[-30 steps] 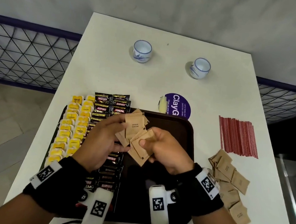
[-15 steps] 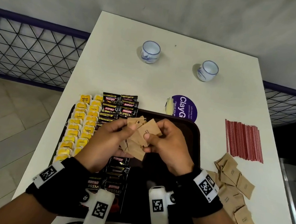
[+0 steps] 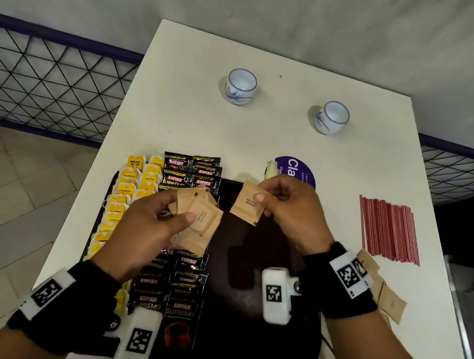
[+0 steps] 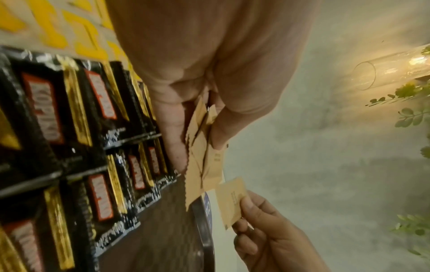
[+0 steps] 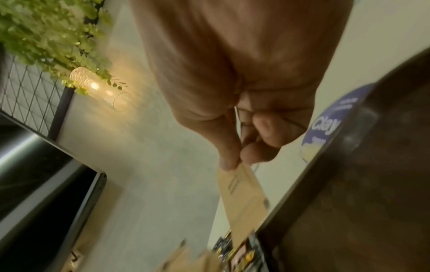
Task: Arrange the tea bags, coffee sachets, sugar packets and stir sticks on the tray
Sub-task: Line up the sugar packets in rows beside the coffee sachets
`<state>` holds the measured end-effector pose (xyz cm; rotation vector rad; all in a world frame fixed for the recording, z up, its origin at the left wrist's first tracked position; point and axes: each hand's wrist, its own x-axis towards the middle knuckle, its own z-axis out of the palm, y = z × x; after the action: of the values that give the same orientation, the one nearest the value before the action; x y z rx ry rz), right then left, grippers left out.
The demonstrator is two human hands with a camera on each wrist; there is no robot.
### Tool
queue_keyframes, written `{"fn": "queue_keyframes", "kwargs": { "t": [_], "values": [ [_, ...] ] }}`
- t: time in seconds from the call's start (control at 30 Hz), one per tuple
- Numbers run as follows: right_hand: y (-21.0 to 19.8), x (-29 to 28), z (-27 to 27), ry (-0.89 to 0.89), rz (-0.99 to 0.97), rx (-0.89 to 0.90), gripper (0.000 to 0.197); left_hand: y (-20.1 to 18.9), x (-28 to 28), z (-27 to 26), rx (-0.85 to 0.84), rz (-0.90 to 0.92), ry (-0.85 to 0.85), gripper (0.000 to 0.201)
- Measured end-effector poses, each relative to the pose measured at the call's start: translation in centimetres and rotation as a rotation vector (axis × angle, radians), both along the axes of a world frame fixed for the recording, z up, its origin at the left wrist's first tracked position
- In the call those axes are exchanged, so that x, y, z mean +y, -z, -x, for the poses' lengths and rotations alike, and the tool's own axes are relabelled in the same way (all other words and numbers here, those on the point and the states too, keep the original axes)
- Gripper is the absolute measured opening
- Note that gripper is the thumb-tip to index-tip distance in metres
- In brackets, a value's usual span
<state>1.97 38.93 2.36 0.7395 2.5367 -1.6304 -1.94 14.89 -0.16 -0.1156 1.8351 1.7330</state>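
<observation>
Brown paper sugar packets (image 3: 196, 222) fan from our left hand (image 3: 148, 228), thumb clamped on them above the tray (image 3: 256, 342). Our right hand (image 3: 288, 211) pinches a single packet (image 3: 248, 204) toward the tray's bare twelve o'clock stretch, likely for laying beside the coffee sachets (image 3: 186, 288); stir sticks (image 3: 388, 229) wait at three o'clock.

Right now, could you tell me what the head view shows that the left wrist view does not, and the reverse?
Only the head view shows the two cups, the red stir sticks on the table, the loose sugar packets at the right edge, and the tea bags as clear rows.

Only the left wrist view shows a glass lamp and green leaves on the wall.

Both show the left hand holding a bunch of sugar packets, the right hand pinching a single packet, the coffee sachets and the tray.
</observation>
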Motion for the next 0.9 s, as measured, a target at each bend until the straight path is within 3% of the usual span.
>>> {"fn": "queue_keyframes", "kwargs": {
  "t": [0.3, 0.5, 0.9],
  "values": [
    [2.7, 1.4, 5.6, -0.134, -0.077, -0.197, 0.01, 0.2, -2.9, -0.1, -0.006, 0.037, -0.031, 0.031],
    [3.8, 1.1, 7.0, -0.158, -0.103, -0.238, 0.016, 0.4, -3.2, -0.2, 0.02, 0.086, 0.004, 0.032],
    [4.3, 0.3, 8.0, -0.145, -0.158, -0.242, 0.008, 0.4, -2.7, -0.1, -0.014, 0.079, 0.009, 0.031]
  ]
}}
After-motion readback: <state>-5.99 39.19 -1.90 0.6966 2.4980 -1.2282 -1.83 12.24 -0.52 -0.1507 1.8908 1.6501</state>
